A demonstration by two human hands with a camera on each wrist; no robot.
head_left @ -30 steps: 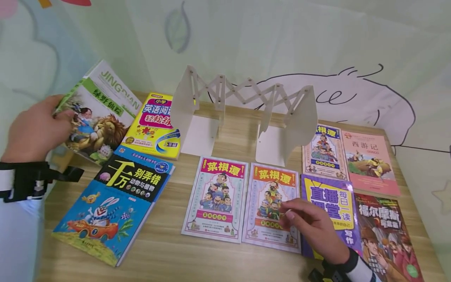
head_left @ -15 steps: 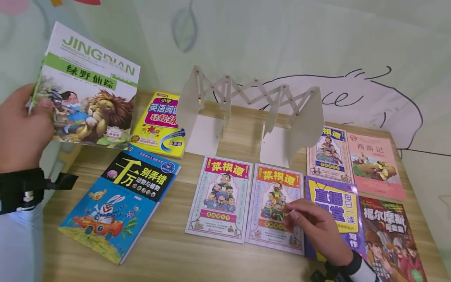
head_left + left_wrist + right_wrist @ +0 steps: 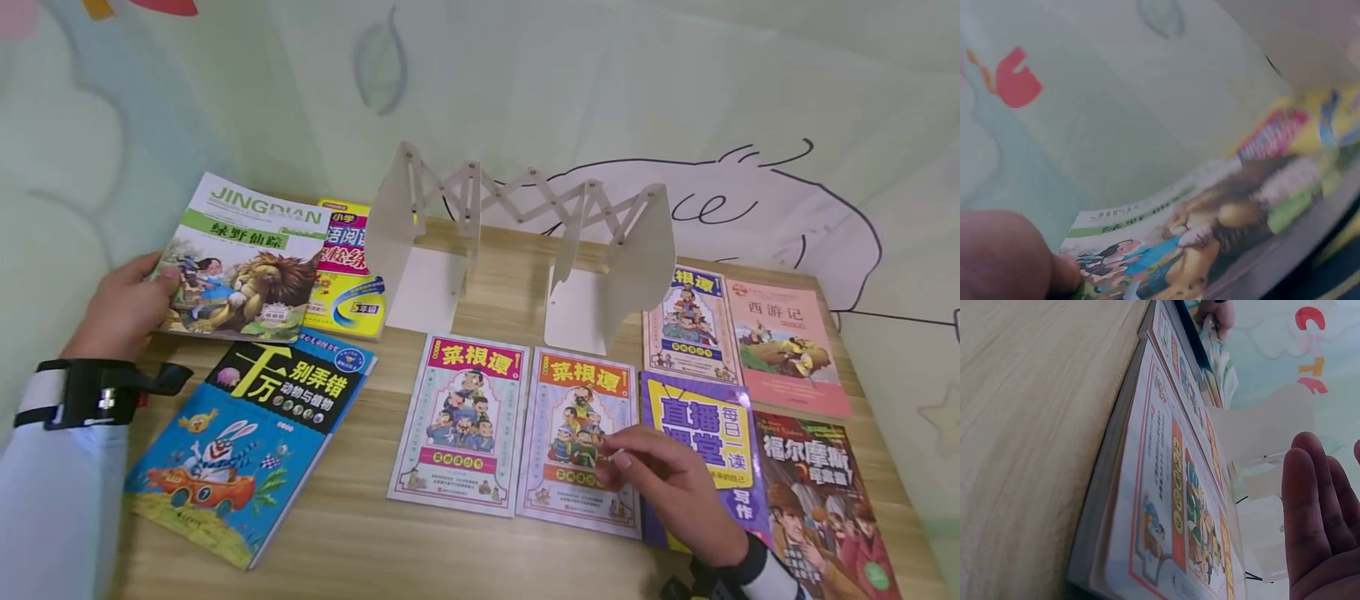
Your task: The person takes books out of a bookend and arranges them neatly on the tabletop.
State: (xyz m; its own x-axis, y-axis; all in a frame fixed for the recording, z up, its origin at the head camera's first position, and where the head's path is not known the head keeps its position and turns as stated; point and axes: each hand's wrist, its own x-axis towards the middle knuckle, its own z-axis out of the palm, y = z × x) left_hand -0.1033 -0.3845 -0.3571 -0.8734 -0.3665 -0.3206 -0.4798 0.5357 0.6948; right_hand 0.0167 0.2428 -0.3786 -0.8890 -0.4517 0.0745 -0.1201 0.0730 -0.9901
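Note:
My left hand (image 3: 129, 304) grips a white and green storybook (image 3: 243, 271) by its left edge, thumb on the cover. This book, with a girl and a lion on it, overlaps part of a yellow workbook (image 3: 352, 287) and the top of a blue book (image 3: 225, 467); whether it touches them I cannot tell. In the left wrist view the thumb (image 3: 1069, 275) lies at the cover's edge. My right hand (image 3: 671, 487) hovers, fingers loosely bent and holding nothing, over an orange-titled book (image 3: 547, 492) and a purple book (image 3: 660, 400).
A white folding bookend rack (image 3: 427, 287) stands at the back middle of the wooden table (image 3: 360, 550). A pink-titled book (image 3: 457, 425) lies in front of it. On the right lie a blue-banded book (image 3: 693, 325), a pink book (image 3: 795, 350) and a dark-red book (image 3: 825, 500).
My left hand raised the storybook and turned its cover upright toward me, then lowered it to the right over the yellow workbook. The right hand stays about where it was.

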